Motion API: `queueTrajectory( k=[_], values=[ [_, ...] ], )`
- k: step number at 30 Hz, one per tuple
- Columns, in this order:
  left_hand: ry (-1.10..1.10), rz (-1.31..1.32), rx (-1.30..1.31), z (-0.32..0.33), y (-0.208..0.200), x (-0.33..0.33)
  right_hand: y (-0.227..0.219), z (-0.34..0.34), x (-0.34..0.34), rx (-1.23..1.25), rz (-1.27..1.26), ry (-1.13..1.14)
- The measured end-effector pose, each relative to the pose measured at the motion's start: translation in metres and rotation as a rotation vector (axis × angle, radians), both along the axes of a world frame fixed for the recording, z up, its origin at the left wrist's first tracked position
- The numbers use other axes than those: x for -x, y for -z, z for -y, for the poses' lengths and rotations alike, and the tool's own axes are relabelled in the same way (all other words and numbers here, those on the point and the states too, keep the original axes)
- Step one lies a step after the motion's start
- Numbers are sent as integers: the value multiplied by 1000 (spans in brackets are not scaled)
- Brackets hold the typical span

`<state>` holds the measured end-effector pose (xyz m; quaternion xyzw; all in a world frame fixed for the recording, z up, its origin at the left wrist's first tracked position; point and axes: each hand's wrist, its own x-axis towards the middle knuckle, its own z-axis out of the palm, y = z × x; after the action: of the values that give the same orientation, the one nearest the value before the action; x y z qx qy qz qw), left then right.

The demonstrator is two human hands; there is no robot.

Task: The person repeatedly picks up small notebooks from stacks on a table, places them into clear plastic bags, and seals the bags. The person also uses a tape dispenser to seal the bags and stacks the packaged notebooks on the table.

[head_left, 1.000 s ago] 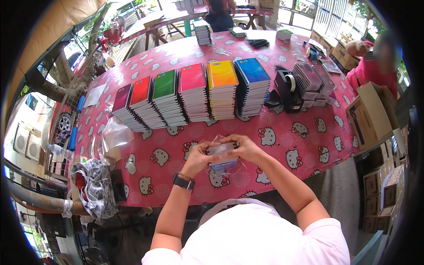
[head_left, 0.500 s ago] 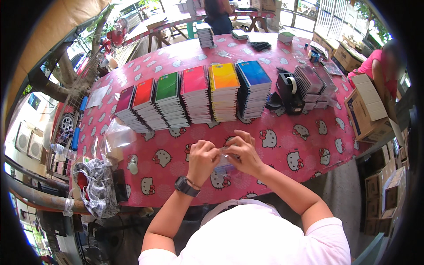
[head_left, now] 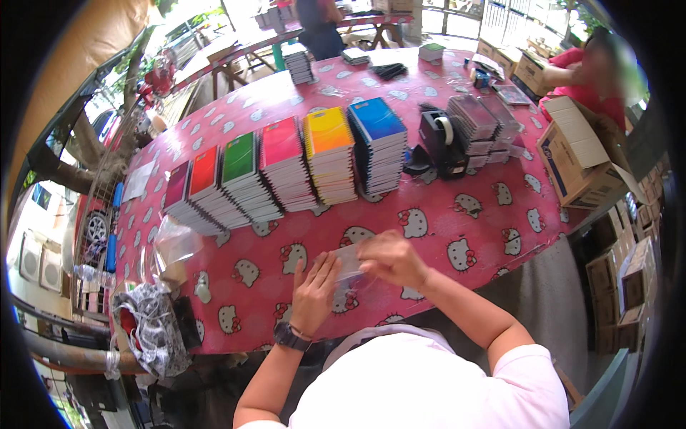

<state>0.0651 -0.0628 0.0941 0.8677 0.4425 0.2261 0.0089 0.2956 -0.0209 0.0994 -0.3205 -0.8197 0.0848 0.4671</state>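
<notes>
A thin clear plastic bag [head_left: 348, 263] lies on the table between my two hands, its outline hard to make out against the pink cover. My left hand [head_left: 314, 292] rests flat with its fingers stretched out along the left side of the plastic. At the plastic's right side, my right hand [head_left: 394, 262] has its fingers curled and pinched on its edge; the fingertips are slightly blurred. Beyond both hands stands a row of spiral notebook stacks, among them a yellow stack [head_left: 330, 154], a pink stack [head_left: 286, 161] and a blue stack [head_left: 377, 143].
A black tape dispenser [head_left: 444, 146] stands right of the notebooks, beside stacked clear plastic cases [head_left: 475, 121]. Loose clear plastic [head_left: 177, 243] and a patterned cloth bag [head_left: 150, 329] lie at left. An open carton [head_left: 579, 164] is at right, near a person in pink [head_left: 586, 79].
My hands have moved apart from a close pinch over the plastic. The left hand has flattened out, while the right stays curled. The whole view has shifted slightly.
</notes>
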Motion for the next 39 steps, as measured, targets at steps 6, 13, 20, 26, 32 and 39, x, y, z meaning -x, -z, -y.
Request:
queueTrajectory(
  k=[6, 13, 20, 26, 32, 39],
  values=[
    [-29, 61, 29, 5, -2, -8, 37, -125, -228, 201, -262, 1095],
    [-43, 53, 45, 5, -3, -8, 50, -188, -253, 713, -224, 983],
    [-61, 123, 50, 7, 2, -7, 67, -121, -251, 824, -744, 724],
    [-37, 105, 47, 3, 3, -6, 49, -116, -139, 1405, -978, 272],
    [5, 291, -47, 3, 30, 4, -49, 39, 30, 1232, -1028, 57],
    [95, 468, -103, -4, 34, 5, -24, 70, 78, 1267, -1067, 261]
  ],
)
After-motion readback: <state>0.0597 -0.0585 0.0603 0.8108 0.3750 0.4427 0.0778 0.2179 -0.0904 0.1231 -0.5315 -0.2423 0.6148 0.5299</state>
